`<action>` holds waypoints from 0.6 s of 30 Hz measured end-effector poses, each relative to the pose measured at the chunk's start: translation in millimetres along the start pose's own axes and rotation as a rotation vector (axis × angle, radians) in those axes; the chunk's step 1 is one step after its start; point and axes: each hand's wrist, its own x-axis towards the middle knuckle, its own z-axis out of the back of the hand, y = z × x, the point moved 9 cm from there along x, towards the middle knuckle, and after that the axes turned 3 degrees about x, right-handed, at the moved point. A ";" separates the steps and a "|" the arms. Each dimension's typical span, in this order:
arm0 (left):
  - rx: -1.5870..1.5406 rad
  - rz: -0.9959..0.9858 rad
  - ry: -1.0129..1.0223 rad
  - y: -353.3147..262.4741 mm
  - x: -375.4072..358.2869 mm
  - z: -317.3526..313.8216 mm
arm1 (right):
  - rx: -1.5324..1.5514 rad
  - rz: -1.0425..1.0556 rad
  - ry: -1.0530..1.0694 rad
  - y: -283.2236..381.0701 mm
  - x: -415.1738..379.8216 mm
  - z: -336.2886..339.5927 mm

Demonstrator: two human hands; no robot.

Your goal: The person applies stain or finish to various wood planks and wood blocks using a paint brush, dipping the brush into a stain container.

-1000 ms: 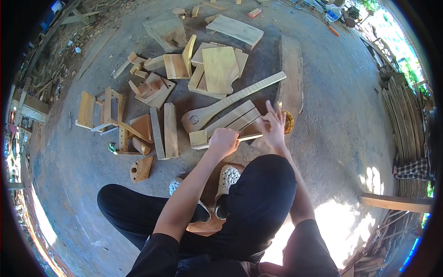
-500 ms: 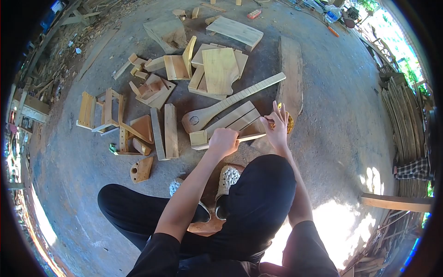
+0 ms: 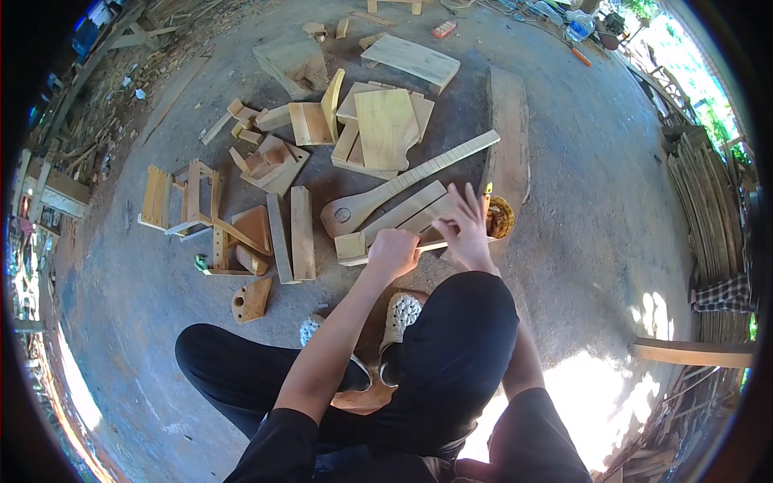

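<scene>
A slatted wooden piece [image 3: 415,211] lies in front of me, with a small pale block [image 3: 349,245] at its left end. My left hand [image 3: 394,253] is closed in a fist at its near edge; what it holds, if anything, is hidden. Over the right end of that piece is my right hand [image 3: 464,229], its thumb and index finger pinched together and the other fingers raised; anything in the pinch is too small to name. Just beyond lies a long guitar-like wooden piece [image 3: 411,179]. A yellow-brown round object [image 3: 500,217] sits right of my right hand.
Boards [image 3: 386,129] are stacked farther ahead, near a whitish plank [image 3: 412,61]. A long plank [image 3: 507,137] runs along the right. Two upright blocks [image 3: 302,233], a small wooden frame [image 3: 193,197] and a holed block [image 3: 251,300] lie to the left.
My right hand has moved left toward my left hand, uncovering more of the yellow-brown round object. My left hand has stayed nearly in place, still closed. The whole view has shifted slightly.
</scene>
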 end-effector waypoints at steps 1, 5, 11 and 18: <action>0.000 0.007 0.004 2.1 -0.7 0.0 | -0.045 -0.100 -0.109 -20.0 1.3 5.0; 0.009 -0.014 -0.033 2.9 -1.4 1.5 | -0.077 -0.188 -0.192 -26.4 -2.5 12.3; -0.006 -0.001 0.018 -0.2 -1.5 0.0 | -0.091 -0.192 -0.145 -40.9 -6.4 23.4; 0.042 -0.060 -0.081 -5.6 -5.1 5.2 | -0.027 -0.217 -0.257 -35.1 -23.4 32.2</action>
